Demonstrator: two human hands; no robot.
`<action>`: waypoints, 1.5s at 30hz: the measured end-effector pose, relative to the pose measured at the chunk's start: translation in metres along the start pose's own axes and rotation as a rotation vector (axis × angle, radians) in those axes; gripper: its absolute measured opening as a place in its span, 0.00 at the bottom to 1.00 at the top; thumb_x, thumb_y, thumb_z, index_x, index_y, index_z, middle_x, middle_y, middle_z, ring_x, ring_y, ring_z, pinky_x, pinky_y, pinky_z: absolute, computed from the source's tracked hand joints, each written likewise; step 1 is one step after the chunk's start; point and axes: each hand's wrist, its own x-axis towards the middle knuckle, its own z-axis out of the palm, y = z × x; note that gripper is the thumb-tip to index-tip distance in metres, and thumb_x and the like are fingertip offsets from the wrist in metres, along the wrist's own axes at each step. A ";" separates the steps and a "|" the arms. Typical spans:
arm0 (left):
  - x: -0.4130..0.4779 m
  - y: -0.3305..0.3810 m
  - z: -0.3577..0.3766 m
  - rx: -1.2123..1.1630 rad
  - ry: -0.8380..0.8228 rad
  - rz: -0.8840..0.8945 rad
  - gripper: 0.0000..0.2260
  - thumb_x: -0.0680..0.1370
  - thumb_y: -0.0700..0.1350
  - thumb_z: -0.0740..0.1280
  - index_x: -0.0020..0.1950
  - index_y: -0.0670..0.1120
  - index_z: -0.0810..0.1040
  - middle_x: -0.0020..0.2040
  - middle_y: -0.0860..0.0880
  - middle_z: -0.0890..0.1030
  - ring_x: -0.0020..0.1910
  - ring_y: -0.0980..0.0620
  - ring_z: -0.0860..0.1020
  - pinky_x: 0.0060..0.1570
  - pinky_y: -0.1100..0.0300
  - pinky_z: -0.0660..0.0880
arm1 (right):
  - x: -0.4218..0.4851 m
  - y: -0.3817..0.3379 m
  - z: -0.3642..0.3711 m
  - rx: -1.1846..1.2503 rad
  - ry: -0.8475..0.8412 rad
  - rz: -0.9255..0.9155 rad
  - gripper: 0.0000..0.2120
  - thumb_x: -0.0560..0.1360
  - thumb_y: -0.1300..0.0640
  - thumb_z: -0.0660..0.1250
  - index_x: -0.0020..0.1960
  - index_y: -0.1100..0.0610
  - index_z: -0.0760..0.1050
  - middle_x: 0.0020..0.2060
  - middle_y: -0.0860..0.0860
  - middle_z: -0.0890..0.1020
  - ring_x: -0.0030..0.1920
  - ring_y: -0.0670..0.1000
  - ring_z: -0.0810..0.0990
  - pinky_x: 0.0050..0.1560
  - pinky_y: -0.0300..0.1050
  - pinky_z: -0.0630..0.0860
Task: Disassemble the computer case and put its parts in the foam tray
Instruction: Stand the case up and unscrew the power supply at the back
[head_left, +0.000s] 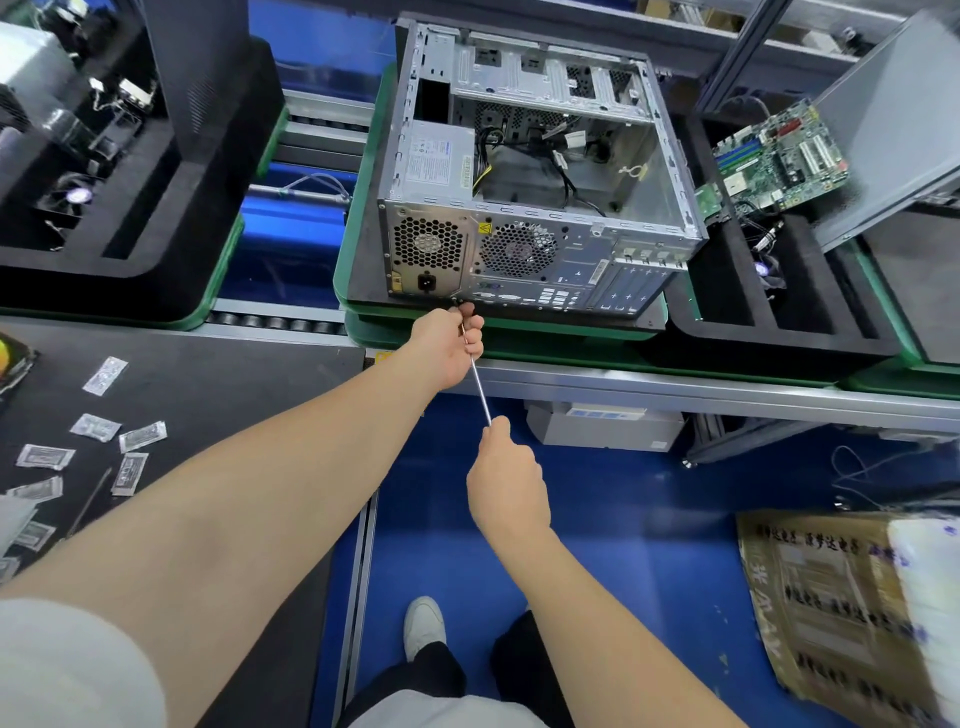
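An open grey computer case (524, 171) lies on its side on a green pallet (353, 218), rear panel toward me, with the power supply (439, 156) and loose cables inside. A long screwdriver (480, 387) points at the bottom edge of the rear panel, below the power socket. My left hand (452, 345) pinches the shaft near its tip, close against the case. My right hand (506, 486) grips the handle end, which is hidden in my fist. A green motherboard (774, 158) lies in the black foam tray (779, 322) to the right of the case.
Another black foam tray (130, 171) with a fan and parts sits at the left. Small silver packets (104, 441) lie scattered on the black mat at lower left. A grey side panel (893, 119) leans at upper right. A cardboard box (841, 608) stands on the blue floor.
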 end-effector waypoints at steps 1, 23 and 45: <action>0.000 -0.002 0.001 0.000 0.012 0.011 0.17 0.88 0.42 0.49 0.46 0.44 0.73 0.34 0.48 0.71 0.24 0.56 0.61 0.28 0.63 0.56 | -0.001 0.001 0.005 -0.044 0.042 -0.016 0.07 0.89 0.52 0.49 0.53 0.52 0.58 0.33 0.51 0.69 0.30 0.50 0.67 0.27 0.46 0.59; 0.005 0.023 -0.015 -0.057 -0.082 -0.201 0.15 0.88 0.42 0.49 0.47 0.45 0.71 0.29 0.51 0.70 0.22 0.56 0.58 0.21 0.64 0.54 | -0.008 -0.011 -0.013 1.920 -1.034 0.227 0.19 0.88 0.45 0.57 0.48 0.55 0.78 0.25 0.49 0.67 0.19 0.44 0.59 0.16 0.37 0.59; 0.004 0.011 -0.002 0.059 0.042 -0.067 0.16 0.88 0.43 0.51 0.43 0.46 0.71 0.34 0.49 0.69 0.22 0.56 0.58 0.19 0.63 0.55 | 0.002 -0.010 -0.014 0.678 -0.344 0.069 0.07 0.85 0.57 0.59 0.54 0.59 0.73 0.37 0.58 0.81 0.26 0.56 0.72 0.30 0.48 0.72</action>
